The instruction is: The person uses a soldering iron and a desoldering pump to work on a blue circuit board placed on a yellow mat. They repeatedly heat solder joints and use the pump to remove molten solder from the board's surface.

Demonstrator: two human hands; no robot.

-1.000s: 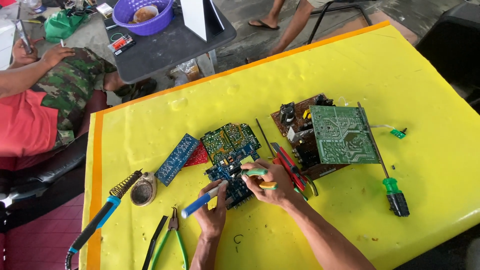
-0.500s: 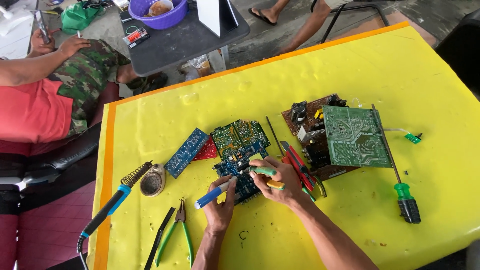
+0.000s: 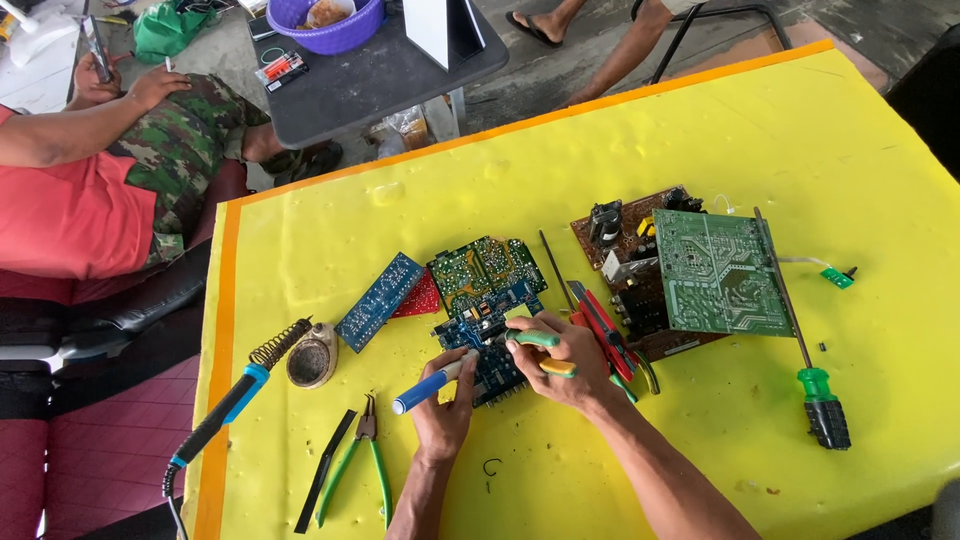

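Note:
My left hand (image 3: 445,400) holds a blue and white pen-shaped tool (image 3: 428,386) that points toward a dark blue circuit board (image 3: 487,335) on the yellow table cover (image 3: 700,440). My right hand (image 3: 565,358) grips a small tool with green and yellow handles (image 3: 535,340) over the same board. A green circuit board (image 3: 485,265) lies just beyond it, touching a narrow blue board (image 3: 380,300) and a red piece (image 3: 420,297).
A large green board (image 3: 718,272) on a brown board (image 3: 625,225) lies to the right, with red cutters (image 3: 605,325) and a green-handled screwdriver (image 3: 805,350). A soldering iron (image 3: 225,405), round tin (image 3: 312,358) and green pliers (image 3: 365,460) lie left. A seated person (image 3: 90,190) is at far left.
Both hands stay on the dark blue board with small shifts only. The view has shifted slightly and everything on the table rests where it was.

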